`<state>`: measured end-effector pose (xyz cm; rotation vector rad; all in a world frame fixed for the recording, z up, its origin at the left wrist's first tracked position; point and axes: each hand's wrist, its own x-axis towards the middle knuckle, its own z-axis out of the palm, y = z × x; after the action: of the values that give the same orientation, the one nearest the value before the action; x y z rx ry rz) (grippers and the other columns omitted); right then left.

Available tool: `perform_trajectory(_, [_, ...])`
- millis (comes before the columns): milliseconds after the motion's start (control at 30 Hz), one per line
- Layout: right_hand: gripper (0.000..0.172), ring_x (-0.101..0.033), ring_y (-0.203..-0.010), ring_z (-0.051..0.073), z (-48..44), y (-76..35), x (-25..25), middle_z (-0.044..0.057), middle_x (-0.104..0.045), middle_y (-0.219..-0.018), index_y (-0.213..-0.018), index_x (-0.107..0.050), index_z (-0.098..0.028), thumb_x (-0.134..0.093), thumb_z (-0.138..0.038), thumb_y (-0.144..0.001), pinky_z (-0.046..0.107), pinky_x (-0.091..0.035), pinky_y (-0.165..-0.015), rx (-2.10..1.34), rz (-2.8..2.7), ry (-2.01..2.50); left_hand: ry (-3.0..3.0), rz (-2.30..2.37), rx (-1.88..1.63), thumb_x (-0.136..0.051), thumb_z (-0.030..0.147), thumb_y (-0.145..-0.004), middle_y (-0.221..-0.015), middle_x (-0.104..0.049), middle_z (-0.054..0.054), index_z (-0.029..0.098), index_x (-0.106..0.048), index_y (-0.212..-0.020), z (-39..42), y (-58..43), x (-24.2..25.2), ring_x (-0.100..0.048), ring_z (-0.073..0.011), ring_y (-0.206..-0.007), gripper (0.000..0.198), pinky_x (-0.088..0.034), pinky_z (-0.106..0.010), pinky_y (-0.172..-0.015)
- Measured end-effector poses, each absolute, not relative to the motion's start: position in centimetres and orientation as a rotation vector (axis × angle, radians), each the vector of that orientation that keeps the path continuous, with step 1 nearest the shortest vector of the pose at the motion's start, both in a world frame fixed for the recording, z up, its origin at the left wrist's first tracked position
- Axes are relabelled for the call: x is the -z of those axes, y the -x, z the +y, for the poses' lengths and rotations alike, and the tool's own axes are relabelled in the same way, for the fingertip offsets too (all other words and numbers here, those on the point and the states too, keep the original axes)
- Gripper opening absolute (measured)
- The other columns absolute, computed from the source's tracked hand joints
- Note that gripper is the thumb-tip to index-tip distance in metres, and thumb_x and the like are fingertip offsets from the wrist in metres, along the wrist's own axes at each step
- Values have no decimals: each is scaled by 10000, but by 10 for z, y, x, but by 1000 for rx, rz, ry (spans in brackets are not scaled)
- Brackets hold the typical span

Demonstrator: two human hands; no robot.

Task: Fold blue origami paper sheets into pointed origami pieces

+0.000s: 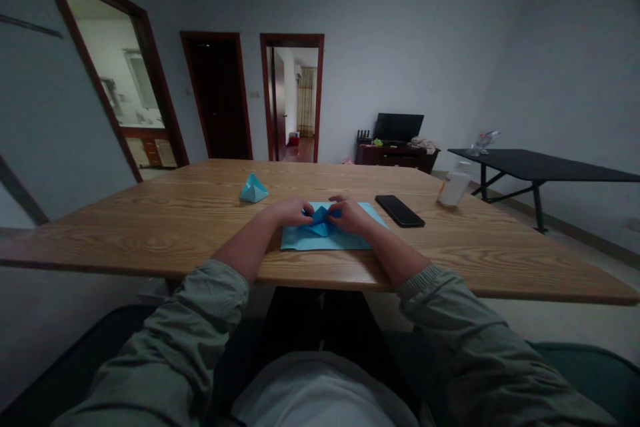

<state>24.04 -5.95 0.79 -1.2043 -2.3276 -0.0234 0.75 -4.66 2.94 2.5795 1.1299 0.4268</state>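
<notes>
Between my two hands is a folded piece of blue origami paper (321, 222), its middle raised in a peak. My left hand (294, 212) pinches its left side, the fingers closed on the paper. On the other side my right hand (346, 213) grips the right part with thumb and fingers together. Beneath it lie light-blue paper sheets (330, 242), flat on the wooden table. A finished-looking light-blue folded paper shape (254, 189) stands apart to the left, pointed at the top.
A black phone (400, 211) lies right of the sheets on the wooden table (200, 227). Farther right stands a clear plastic bottle (454, 185). Beyond are a black table (545, 163) and a television (399, 127) on a dark cabinet.
</notes>
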Motion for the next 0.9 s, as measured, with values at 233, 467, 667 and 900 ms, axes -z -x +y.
perform_trajectory(233, [142, -643, -927, 207, -59, -251, -12, 79, -646, -1154, -852, -778, -216, -701, -326, -807, 304, -480, -832, -7, -2333, 1275, -2600, 1233, -342, -619, 390, -715, -585, -617, 5, 226, -725, -718, -67, -15, -41, -454, -124, -518, 195, -288, -270, -547])
perform_trajectory(467, [128, -633, -933, 202, -58, -246, -9, 87, -638, -1132, -815, -768, -208, -712, -322, -798, 298, -475, -845, -32, -2301, 1201, -2693, 1325, -384, -567, 359, -749, -619, -638, -39, 221, -718, -689, -64, -23, -37, -461, -145, -532, 214, -282, -289, -560])
perform_trajectory(667, [312, -599, -1036, 214, -60, -245, -9, 90, -634, -1140, -1105, -690, -209, -668, -355, -830, 352, -455, -950, -108, -2151, 1114, -2621, 1426, -517, -589, 377, -752, -656, -664, -48, 226, -739, -719, -60, -15, -39, -509, -161, -582, 215, -316, -282, -581])
perform_trajectory(900, [689, -621, -1008, 229, -60, -251, -11, 162, -549, -1292, -1460, -367, -218, -630, -369, -841, 387, -515, -850, -384, -1807, 1178, -2400, 1655, -948, -531, 406, -818, -803, -707, -49, 212, -754, -849, -40, 39, -57, -597, -186, -741, 297, -381, -266, -667])
